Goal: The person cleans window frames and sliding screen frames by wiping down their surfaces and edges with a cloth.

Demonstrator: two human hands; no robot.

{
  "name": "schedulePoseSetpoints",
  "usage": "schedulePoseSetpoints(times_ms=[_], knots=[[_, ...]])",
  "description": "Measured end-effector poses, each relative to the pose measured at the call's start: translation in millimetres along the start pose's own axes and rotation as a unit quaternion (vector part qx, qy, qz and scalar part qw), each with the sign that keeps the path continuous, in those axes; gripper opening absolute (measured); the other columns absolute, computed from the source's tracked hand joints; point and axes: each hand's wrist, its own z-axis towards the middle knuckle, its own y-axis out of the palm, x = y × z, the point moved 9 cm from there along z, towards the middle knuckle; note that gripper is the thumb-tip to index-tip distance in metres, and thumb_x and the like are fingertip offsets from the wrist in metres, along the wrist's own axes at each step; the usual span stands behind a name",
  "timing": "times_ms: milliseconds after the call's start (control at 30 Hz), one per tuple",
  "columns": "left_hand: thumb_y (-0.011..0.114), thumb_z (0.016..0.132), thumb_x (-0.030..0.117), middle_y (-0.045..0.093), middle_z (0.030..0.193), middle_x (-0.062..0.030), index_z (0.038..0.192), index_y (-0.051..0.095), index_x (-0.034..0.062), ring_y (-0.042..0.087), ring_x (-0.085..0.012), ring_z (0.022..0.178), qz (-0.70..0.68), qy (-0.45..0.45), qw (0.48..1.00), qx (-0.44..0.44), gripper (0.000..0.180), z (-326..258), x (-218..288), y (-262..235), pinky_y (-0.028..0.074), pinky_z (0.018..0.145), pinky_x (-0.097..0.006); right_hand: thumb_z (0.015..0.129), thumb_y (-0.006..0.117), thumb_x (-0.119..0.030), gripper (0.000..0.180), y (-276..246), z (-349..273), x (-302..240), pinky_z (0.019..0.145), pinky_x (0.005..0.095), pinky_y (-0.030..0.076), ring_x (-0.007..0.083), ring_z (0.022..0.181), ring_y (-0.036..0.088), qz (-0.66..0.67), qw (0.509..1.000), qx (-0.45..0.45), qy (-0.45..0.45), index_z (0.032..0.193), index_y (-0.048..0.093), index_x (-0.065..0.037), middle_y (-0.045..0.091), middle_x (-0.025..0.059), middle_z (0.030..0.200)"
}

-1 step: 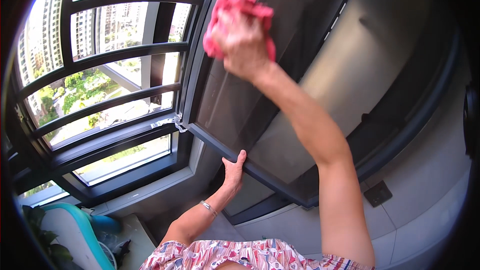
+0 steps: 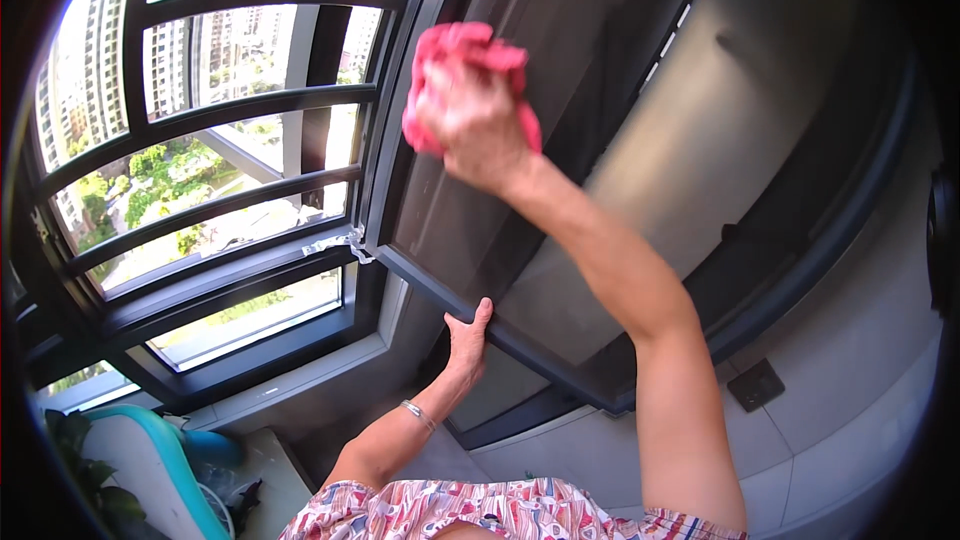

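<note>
My right hand [image 2: 482, 135] is raised and shut on a crumpled pink cloth [image 2: 462, 48], which it presses against the glass pane [image 2: 640, 170] of an opened dark-framed window sash [image 2: 425, 278]. My left hand [image 2: 467, 340] grips the lower edge of that sash frame from below, thumb on the near side. A thin silver bracelet [image 2: 418, 414] sits on my left wrist. The pane reflects a grey surface.
Curved dark window bars [image 2: 230, 105] cover the opening at left, with tall buildings and trees outside. A metal hinge stay [image 2: 335, 243] joins sash and frame. A teal curved object [image 2: 165, 460] and plant leaves [image 2: 85, 485] are lower left. A dark wall socket [image 2: 757, 383] sits on the grey tiled wall.
</note>
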Motion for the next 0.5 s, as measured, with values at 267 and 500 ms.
schedulePoseSetpoints(times_ms=[267, 500], knots=[[0.076, 0.076, 0.037, 0.041, 0.127, -0.0123, 0.131, 0.021, 0.008, 0.045, -0.0271, 0.116, 0.02, -0.003, 1.0, -0.004, 0.083, 0, 2, 3, 0.045, 0.092, -0.047, 0.059, 0.069, -0.014, 0.022, -4, -54, -53, 0.075, 0.0393, 0.045, 0.0223, 0.084, 0.058, 0.158, 0.971, -0.16, -0.083, 0.078, 0.059, -0.012, 0.055, 0.0053, 0.08], [0.074, 0.076, 0.041, 0.042, 0.122, -0.0135, 0.131, 0.017, 0.0085, 0.048, -0.0278, 0.11, 0.026, -0.007, 1.0, -0.012, 0.086, 4, -5, -3, 0.046, 0.088, -0.049, 0.063, 0.068, -0.008, 0.035, -174, 110, 103, 0.076, 0.0418, 0.044, 0.0255, 0.095, 0.057, -0.23, 0.963, 0.142, -0.016, 0.095, 0.059, -0.02, 0.06, 0.0064, 0.097]])
